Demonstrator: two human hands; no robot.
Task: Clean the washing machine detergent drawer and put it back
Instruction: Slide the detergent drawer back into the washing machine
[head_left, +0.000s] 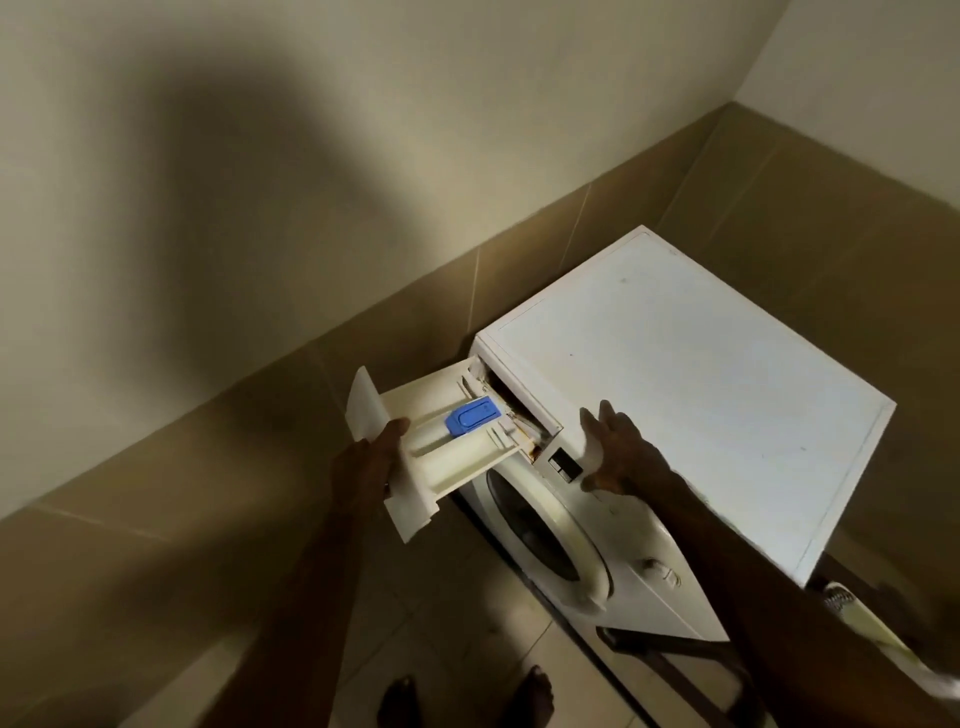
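We are gripping the detergent drawer (447, 441) by its front panel (384, 457) with our left hand (363, 467): the thumb is lying over the panel's inner face, at the near edge of the tray, and the fingers are wrapping behind it out of sight. The drawer is sticking far out of its slot (519, 410) at the upper left corner of the washing machine (675, 374), its rear end still sitting in the opening. A blue insert (472, 414) is resting in the middle compartment, and brownish grime is showing along the slot's edge.

Our right hand (618, 452) is lying spread, fingers straight and slightly apart, against the machine's control panel (566, 465) just beside the slot, holding nothing; the thumb is pointing down toward the round door (545, 540).

The machine is standing in a corner, with brown wall tiles (311, 415) running behind it and a paler wall above carrying our large shadow. Our bare feet (467, 699) are showing on the tiled floor (457, 613) below, and a hose (841, 597) is lying at the machine's right side.
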